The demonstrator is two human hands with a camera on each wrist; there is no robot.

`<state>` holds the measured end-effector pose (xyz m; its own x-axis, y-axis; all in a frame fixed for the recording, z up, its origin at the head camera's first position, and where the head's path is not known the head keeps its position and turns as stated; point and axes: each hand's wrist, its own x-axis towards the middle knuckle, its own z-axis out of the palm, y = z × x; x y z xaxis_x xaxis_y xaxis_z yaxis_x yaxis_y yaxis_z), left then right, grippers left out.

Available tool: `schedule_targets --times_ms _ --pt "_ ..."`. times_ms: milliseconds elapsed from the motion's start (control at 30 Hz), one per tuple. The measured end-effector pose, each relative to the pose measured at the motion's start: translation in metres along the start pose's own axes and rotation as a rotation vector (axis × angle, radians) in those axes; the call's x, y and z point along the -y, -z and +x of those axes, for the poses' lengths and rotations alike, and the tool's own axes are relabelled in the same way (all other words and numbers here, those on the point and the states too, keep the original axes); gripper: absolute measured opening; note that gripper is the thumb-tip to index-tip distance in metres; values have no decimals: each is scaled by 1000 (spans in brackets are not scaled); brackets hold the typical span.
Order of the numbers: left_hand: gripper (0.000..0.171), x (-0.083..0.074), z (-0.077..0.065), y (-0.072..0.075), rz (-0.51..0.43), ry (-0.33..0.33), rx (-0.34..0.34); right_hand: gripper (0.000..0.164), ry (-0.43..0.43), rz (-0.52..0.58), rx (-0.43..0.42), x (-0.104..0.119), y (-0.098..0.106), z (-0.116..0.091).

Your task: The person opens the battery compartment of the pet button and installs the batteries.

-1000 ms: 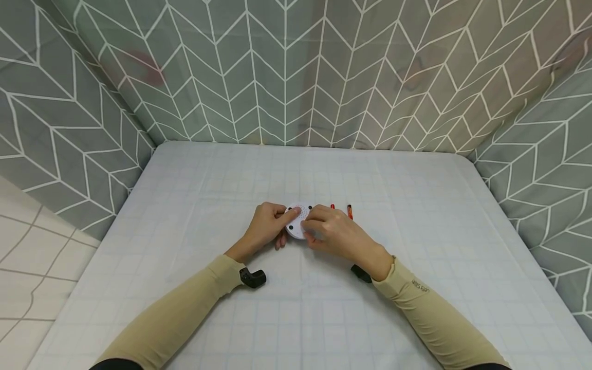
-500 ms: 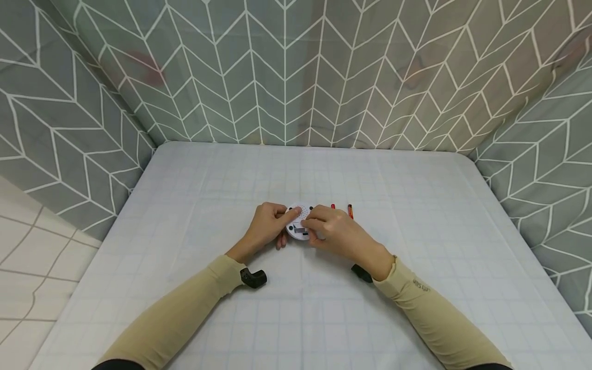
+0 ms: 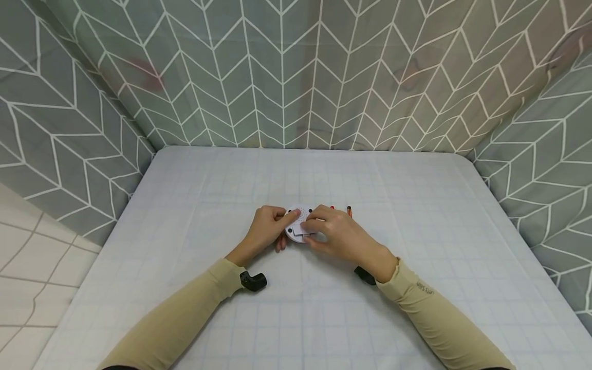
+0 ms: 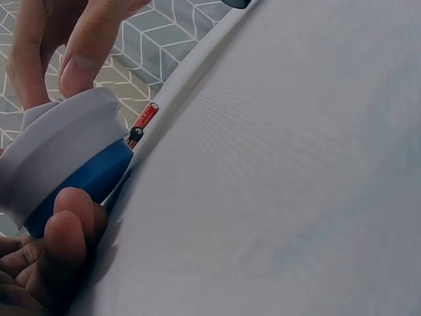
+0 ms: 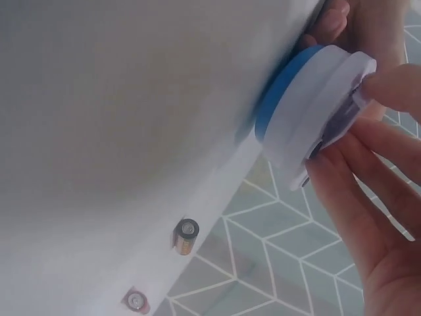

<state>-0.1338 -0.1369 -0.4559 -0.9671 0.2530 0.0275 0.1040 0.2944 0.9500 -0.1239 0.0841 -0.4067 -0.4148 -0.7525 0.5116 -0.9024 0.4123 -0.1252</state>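
Left hand clasps the round white-and-blue device just below centre of the head view, right hand pinching its white cover; presumably light, stiff, slick plastic, the device is best held by its rim.

In the head view, the pale surface bears a faint grid and has rounded far corners. At 12 o'clock rises a grey-green backdrop lined with white zigzags; matching side panels stand at 3 and between 9 and 10 o'clock. Pale floor tiles show between 8 and 9.
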Motion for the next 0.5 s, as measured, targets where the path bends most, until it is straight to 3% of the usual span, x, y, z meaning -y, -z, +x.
schedule_targets --times_ms 500 --pt "49 -12 -2 -3 34 33 -32 18 -30 45 32 0 3 -1"
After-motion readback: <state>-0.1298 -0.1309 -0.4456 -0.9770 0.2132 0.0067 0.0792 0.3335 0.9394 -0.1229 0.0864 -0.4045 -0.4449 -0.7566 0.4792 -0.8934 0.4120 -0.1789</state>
